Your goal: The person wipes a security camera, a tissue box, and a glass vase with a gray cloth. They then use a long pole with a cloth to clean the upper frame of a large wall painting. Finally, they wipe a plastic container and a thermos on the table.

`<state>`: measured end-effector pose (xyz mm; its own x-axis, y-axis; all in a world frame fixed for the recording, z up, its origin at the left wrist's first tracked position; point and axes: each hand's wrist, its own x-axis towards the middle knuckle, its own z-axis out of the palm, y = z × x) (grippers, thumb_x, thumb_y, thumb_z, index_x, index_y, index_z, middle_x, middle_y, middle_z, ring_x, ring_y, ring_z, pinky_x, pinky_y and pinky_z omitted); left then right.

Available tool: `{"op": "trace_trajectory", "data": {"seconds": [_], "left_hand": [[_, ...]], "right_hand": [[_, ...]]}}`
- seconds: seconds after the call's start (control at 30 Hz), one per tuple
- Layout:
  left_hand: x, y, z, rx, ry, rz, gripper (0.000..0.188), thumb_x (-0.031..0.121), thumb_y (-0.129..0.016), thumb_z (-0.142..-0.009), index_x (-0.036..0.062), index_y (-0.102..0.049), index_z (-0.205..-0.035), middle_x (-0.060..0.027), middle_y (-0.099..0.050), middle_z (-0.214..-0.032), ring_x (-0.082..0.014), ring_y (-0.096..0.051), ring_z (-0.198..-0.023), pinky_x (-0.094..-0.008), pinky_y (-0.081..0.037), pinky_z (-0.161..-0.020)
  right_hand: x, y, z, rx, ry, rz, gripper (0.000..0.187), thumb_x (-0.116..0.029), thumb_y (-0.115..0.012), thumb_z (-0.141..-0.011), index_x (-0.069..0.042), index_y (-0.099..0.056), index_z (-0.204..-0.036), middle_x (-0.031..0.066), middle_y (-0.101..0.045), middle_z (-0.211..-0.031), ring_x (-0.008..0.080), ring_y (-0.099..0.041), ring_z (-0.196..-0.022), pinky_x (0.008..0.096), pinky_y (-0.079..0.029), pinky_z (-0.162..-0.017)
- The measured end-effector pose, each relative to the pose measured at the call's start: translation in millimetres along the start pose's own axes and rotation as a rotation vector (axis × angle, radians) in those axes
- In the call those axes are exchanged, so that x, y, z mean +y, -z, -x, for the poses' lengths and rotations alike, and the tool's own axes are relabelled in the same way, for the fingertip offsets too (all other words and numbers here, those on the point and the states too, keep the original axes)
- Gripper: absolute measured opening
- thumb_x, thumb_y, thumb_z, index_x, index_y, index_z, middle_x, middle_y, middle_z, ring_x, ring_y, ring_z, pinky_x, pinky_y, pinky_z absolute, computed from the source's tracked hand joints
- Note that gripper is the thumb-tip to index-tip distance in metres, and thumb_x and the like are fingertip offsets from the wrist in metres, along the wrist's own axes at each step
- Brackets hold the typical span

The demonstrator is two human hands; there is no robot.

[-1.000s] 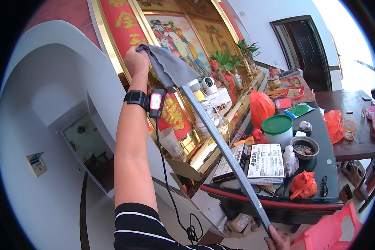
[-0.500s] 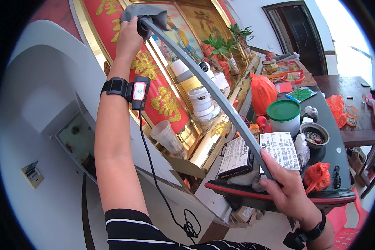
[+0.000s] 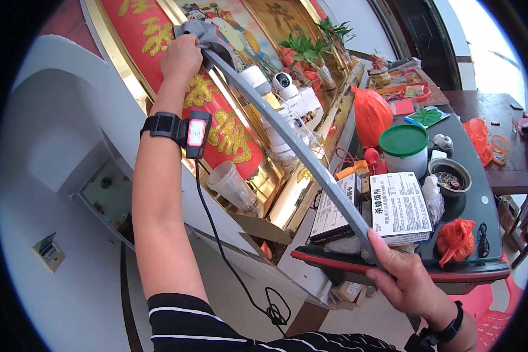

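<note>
A long, flat grey strip (image 3: 293, 141) slants across my view from upper left to lower right. At its upper end my left hand (image 3: 180, 57) is closed on a dark grey cloth (image 3: 200, 30), which is bunched over the strip's end. Lower down, my right hand (image 3: 408, 273) grips the strip's other end between thumb and fingers, in front of the table edge. How the cloth lies behind the strip is hidden. A black strap with a small device (image 3: 198, 132) sits on my left forearm, its cable hanging down.
The table (image 3: 478, 234) at right holds white printed boxes (image 3: 400, 202), a green-lidded tub (image 3: 403, 149), red plastic bags (image 3: 455, 242) and a metal bowl (image 3: 450, 176). Behind the strip are a gold-and-red altar (image 3: 220, 120), a white camera (image 3: 284, 82) and a plastic cup (image 3: 232, 185).
My left hand and the cloth sit slightly lower, with the cloth gathered closer to the strip. The strip and right hand have dropped a little too. The view has shifted slightly.
</note>
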<state>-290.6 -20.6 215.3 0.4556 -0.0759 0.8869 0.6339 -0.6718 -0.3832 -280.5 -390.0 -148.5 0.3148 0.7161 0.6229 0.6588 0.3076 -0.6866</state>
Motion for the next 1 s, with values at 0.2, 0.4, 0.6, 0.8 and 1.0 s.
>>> {"op": "trace_trajectory", "data": {"seconds": [0.2, 0.4, 0.6, 0.8, 1.0], "left_hand": [[21, 6, 23, -0.152, -0.022, -0.110, 0.016, 0.013, -0.056, -0.083, 0.0103, -0.071, -0.089, -0.0168, -0.069, -0.092, -0.0365, -0.067, -0.088, -0.0469, -0.053, -0.076], [40, 3, 42, -0.290, -0.057, -0.158, 0.017, 0.009, -0.056, -0.081, 0.0048, -0.070, -0.089, -0.0203, -0.069, -0.093, -0.0385, -0.067, -0.089, -0.0467, -0.054, -0.077], [52, 10, 55, -0.363, -0.060, -0.199, 0.016, 0.007, -0.058, -0.079, 0.0040, -0.070, -0.089, -0.0206, -0.069, -0.094, -0.0377, -0.067, -0.091, -0.0462, -0.054, -0.077], [61, 21, 60, -0.406, -0.047, -0.187, 0.016, 0.005, -0.059, -0.077, 0.0043, -0.070, -0.088, -0.0193, -0.069, -0.095, -0.0376, -0.066, -0.091, -0.0456, -0.054, -0.078], [54, 41, 48, -0.245, -0.012, -0.157, 0.017, 0.014, -0.056, -0.082, 0.0072, -0.071, -0.088, -0.0196, -0.069, -0.093, -0.0371, -0.067, -0.088, -0.0463, -0.053, -0.076]], "right_hand": [[4, -4, 46, -0.054, -0.041, -0.005, 0.069, 0.000, -0.064, -0.085, 0.003, -0.030, -0.145, 0.0200, -0.059, -0.080, 0.0324, -0.060, -0.065, 0.0308, -0.049, -0.064], [-5, 8, 86, -0.111, -0.161, -0.026, 0.071, -0.001, -0.065, -0.084, 0.000, -0.030, -0.146, 0.0186, -0.057, -0.076, 0.0293, -0.059, -0.061, 0.0335, -0.048, -0.058], [-17, 21, 120, -0.123, -0.292, -0.108, 0.065, 0.000, -0.065, -0.085, -0.001, -0.037, -0.144, 0.0169, -0.055, -0.071, 0.0240, -0.056, -0.056, 0.0315, -0.045, -0.054], [-27, 30, 146, -0.014, -0.219, -0.154, 0.055, 0.002, -0.058, -0.090, -0.003, -0.042, -0.142, 0.0155, -0.051, -0.063, 0.0153, -0.046, -0.049, 0.0296, -0.043, -0.052], [-33, 48, 151, -0.204, -0.313, -0.012, 0.071, -0.002, -0.068, -0.083, -0.002, -0.034, -0.145, 0.0173, -0.055, -0.074, 0.0270, -0.059, -0.058, 0.0312, -0.047, -0.056]]}}
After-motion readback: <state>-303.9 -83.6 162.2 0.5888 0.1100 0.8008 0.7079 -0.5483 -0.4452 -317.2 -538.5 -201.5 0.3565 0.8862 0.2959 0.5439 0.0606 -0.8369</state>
